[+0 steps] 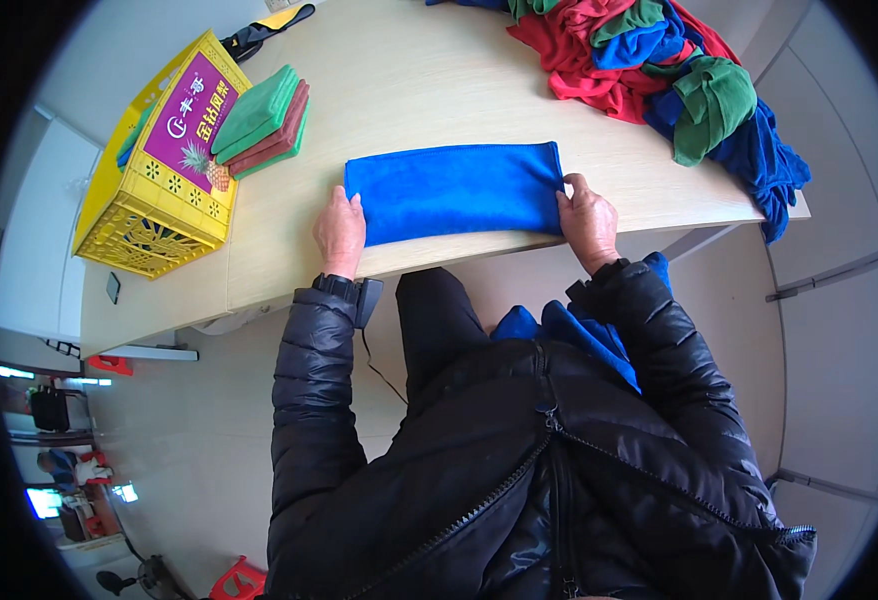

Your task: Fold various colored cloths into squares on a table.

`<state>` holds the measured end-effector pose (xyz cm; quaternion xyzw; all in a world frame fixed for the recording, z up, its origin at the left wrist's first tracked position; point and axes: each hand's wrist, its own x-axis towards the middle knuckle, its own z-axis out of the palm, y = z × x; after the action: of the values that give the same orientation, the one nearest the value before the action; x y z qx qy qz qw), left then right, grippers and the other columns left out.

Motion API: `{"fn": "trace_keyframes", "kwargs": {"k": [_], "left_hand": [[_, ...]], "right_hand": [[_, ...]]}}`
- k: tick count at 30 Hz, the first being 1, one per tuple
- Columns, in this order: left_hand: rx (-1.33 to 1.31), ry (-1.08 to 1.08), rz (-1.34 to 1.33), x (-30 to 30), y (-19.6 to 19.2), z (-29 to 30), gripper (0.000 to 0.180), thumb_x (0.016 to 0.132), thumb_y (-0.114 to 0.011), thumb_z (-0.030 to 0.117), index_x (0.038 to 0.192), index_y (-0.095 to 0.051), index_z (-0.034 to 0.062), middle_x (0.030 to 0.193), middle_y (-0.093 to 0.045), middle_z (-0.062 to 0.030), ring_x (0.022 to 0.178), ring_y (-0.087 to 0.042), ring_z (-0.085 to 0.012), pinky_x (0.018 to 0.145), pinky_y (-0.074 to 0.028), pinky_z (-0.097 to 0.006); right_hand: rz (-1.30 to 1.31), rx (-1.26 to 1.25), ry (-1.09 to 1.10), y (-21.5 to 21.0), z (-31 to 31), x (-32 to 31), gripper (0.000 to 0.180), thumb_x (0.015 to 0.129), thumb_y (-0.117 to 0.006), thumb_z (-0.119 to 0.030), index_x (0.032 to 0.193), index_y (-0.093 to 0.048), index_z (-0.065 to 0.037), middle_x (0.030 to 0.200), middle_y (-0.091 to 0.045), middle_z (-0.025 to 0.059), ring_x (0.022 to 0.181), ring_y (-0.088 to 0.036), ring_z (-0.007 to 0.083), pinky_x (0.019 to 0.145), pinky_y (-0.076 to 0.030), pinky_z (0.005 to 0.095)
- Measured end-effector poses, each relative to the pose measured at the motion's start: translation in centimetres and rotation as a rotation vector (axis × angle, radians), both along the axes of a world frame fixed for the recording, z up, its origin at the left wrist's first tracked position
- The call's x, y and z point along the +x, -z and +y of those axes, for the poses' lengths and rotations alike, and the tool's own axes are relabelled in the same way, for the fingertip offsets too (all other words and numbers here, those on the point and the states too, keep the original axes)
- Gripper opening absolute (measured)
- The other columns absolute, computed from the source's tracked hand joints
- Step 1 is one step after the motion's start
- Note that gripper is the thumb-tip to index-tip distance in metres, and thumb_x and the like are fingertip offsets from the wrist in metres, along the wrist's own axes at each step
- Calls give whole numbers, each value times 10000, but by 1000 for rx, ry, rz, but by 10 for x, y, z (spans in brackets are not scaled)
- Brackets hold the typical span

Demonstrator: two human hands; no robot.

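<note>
At near edge of table point(399, 90), folded blue cloth point(454, 193) lies flat. L hand point(340, 232) & R hand point(589, 222) nearly closed, each pinching one end. Cloth stack point(259, 115) beside yellow crate point(184, 205), L.

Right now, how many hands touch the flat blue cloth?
2: the left hand at the left end of the blue cloth, the right hand at its right end. No third hand shows.

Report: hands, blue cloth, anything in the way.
Left fingers, right fingers at opposite ends of blue cloth. Cloth flat on table. Yellow crate left, mixed cloth heap right, neither touching it.
</note>
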<state>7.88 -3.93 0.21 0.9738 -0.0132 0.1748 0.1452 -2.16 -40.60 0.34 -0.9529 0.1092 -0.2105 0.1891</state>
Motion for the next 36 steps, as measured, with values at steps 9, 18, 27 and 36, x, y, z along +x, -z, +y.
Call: {"fn": "trace_keyframes", "kwargs": {"k": [9, 18, 27, 36], "left_hand": [[-90, -6, 12, -1, 1, 3, 312, 979, -602, 330, 975, -555, 22, 915, -672, -259, 893, -638, -476, 741, -492, -553], [-127, -6, 6, -1, 3, 8, 318, 973, -615, 327, 980, -569, 13, 911, -667, -263, 892, -639, -475, 738, -490, -544], [-90, 13, -11, -3, 6, 12, 295, 977, -612, 327, 1004, -571, 36, 863, -683, -231, 855, -662, -447, 718, -503, -548], [-123, -1, -58, -23, 6, 12, 250, 966, -633, 292, 988, -575, 50, 840, -679, -215, 828, -660, -440, 699, -500, -534]], "right_hand": [[100, 492, -5, -9, -3, 8, 403, 899, -689, -229, 1253, -592, -62, 818, -711, 133, 742, -703, 300, 720, -547, 412], [47, 659, -106, -29, -4, -8, 408, 901, -686, -102, 1296, -592, -60, 709, -614, 37, 640, -563, 109, 606, -485, 259], [122, 411, -57, -12, 1, -23, 392, 906, -695, -128, 1287, -609, -108, 743, -639, 68, 671, -610, 160, 640, -517, 300], [85, 428, -31, -14, -1, -18, 346, 912, -683, -132, 1253, -629, -143, 777, -663, 92, 711, -650, 210, 662, -531, 333]]}}
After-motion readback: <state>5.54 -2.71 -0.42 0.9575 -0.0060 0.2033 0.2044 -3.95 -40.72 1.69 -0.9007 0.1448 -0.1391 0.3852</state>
